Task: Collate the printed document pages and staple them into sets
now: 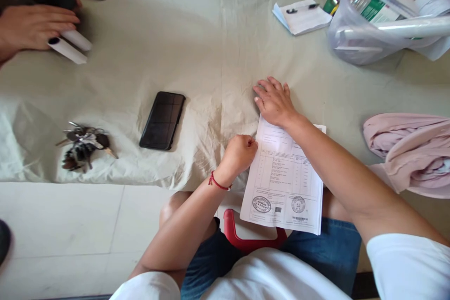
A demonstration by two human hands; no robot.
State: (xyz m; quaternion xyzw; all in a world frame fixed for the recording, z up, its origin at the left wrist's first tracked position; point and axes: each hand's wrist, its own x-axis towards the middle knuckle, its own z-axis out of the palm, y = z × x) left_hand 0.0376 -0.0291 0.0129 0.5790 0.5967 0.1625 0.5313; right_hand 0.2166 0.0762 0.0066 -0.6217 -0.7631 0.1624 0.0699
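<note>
A: Nearest the person, 1 printed sheet (284, 183) lies half on the bench (211, 47), half over its near edge above the lap. Its lower end, with 2 round stamps, has nothing under it.

B: Hands?

A: Left hand (239, 152) is curled into a loose fist, pinching the sheet's left margin. Right hand (274, 101) lies flat, fingers together, palm down on the cloth just beyond the sheet's top edge; it grips nothing.

B: Risk, as I judge it: the overhang. If the pinch loosens, the sheet could slide off toward the red stool (246, 239). The cloth is creased under both hands, so pressing there could crumple the paper.

A: Room: open cloth to the left as far as 1 dark phone (162, 120), then a bunch of keys (84, 145) close to the bench edge. At right, a pink cloth bundle (411, 147) sits near the forearm.

B: Farther out?

A: A notepad with pen (302, 16), a clear tub (372, 23) full of papers, and far left another person's hand (33, 26) on white tubes. The middle stretch carries nothing else.
</note>
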